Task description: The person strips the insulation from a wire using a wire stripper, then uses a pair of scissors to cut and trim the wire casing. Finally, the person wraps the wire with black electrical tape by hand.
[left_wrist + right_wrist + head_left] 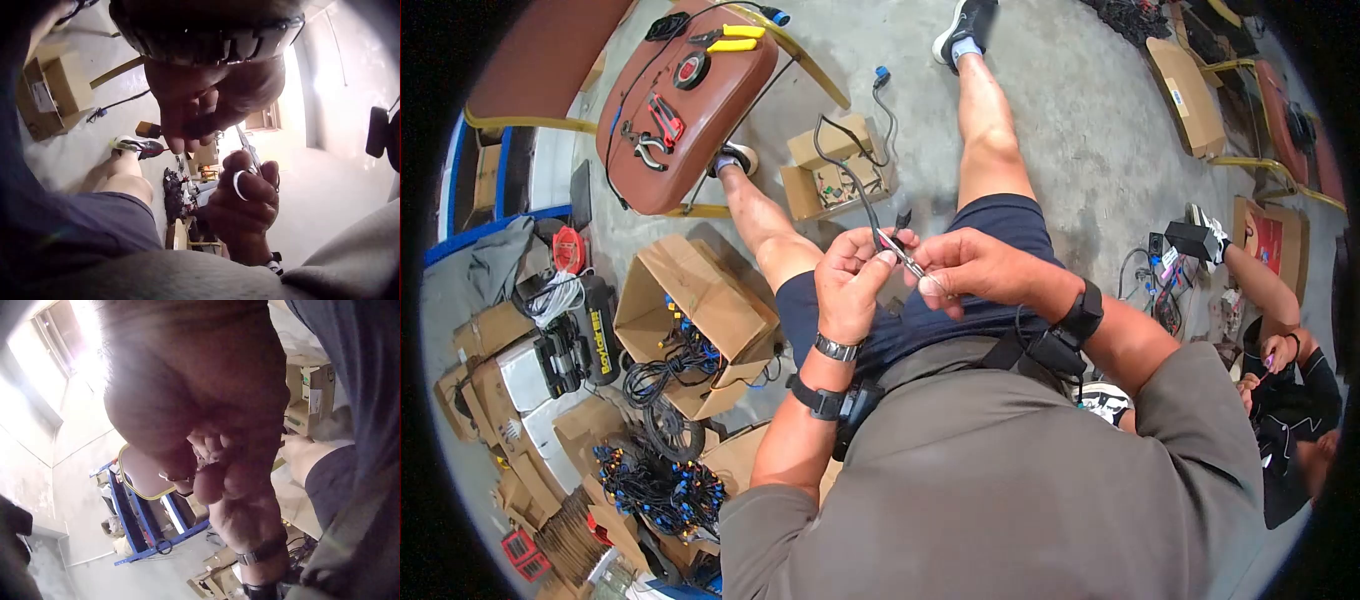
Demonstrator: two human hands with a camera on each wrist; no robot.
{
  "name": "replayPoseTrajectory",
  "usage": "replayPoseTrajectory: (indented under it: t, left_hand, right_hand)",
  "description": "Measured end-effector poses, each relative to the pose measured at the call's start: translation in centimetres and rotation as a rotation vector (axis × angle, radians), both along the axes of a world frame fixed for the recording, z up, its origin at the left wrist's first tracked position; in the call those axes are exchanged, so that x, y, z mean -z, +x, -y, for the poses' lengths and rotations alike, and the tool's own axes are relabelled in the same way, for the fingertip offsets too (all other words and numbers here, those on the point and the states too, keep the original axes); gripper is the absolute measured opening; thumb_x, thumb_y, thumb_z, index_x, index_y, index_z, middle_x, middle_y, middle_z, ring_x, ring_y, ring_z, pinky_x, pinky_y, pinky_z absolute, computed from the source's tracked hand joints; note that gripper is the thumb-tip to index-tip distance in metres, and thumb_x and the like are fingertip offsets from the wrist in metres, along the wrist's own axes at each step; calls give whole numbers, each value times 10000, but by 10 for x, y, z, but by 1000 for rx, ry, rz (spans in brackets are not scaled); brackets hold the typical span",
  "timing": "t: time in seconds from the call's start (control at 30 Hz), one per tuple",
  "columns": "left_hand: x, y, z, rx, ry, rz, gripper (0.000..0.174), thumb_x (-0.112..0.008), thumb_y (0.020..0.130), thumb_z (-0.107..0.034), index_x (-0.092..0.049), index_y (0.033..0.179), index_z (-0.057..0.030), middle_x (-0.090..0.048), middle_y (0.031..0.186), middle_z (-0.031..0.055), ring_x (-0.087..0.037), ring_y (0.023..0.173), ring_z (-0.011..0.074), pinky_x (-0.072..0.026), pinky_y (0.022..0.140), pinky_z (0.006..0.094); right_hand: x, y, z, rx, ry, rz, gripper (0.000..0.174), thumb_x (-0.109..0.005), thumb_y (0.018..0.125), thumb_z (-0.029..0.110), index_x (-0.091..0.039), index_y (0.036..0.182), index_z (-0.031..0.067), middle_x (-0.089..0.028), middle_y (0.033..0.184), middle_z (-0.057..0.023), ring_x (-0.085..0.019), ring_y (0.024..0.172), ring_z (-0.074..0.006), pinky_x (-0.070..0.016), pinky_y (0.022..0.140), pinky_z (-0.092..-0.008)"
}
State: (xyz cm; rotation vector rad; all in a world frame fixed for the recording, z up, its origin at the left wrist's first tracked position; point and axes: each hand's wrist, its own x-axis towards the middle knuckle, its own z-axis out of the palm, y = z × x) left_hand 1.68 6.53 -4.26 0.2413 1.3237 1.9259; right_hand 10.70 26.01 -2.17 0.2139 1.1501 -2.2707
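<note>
I sit with both hands raised over my lap. My left hand (878,256) pinches the end of a thin black cable (862,195) that runs up toward a small box on the floor; a black connector (903,217) sticks up beside the fingers. My right hand (932,272) grips a small metal tool (911,264), apparently scissors, its tip against the cable end. In the left wrist view the right hand (245,199) has a finger through a white loop handle (240,185), and the blade (246,145) points up. The right wrist view shows only curled fingers (209,478) close up.
A brown seat (700,120) ahead carries yellow-handled pliers (736,39), red tools and a tape roll. An open small box (836,172) lies between my feet. A larger box (700,310) and a cable pile (655,485) sit left. Another person (1285,375) works at right.
</note>
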Motion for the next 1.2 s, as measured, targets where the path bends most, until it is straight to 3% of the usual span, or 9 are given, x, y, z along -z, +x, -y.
replayPoseTrajectory:
  t: [0.23,0.43,0.83,1.13,1.2]
  left_hand:
    - [8,-2,-2,-50,36,37,233,-553,906,52,-598,1135,38,-685,1101,174,-667,1046,261,-537,895,374]
    - [7,7,-2,-114,-2,1,217,-569,911,43,-626,1120,28,-691,1098,165,-674,1029,250,-549,865,357]
    - [2,9,7,-64,-16,-144,242,-591,904,63,-629,1138,13,-677,1139,141,-642,1080,212,-512,949,352]
    - [9,9,11,-49,-39,-259,218,-589,885,107,-642,1076,17,-647,1132,99,-631,1105,203,-487,955,323]
    - [10,6,15,-10,-25,-311,242,-585,889,109,-626,1105,8,-638,1173,115,-622,1128,263,-478,991,396]
  right_hand:
    - [14,7,26,174,-15,-54,307,-695,902,219,-596,1107,14,-617,880,-33,-593,744,-104,-498,637,-245]
    - [20,9,37,257,-21,-106,291,-686,903,222,-595,1102,32,-588,870,-5,-532,722,-67,-429,582,-210]
    - [15,14,42,274,-194,-12,298,-724,872,215,-608,1079,35,-583,834,19,-491,667,-49,-370,553,-196]
    - [8,16,31,236,-276,47,285,-729,882,219,-631,1049,9,-544,715,27,-435,567,-61,-310,485,-219]
    - [7,16,25,201,-282,49,260,-723,882,213,-635,1026,15,-557,719,7,-454,569,-57,-320,476,-204]
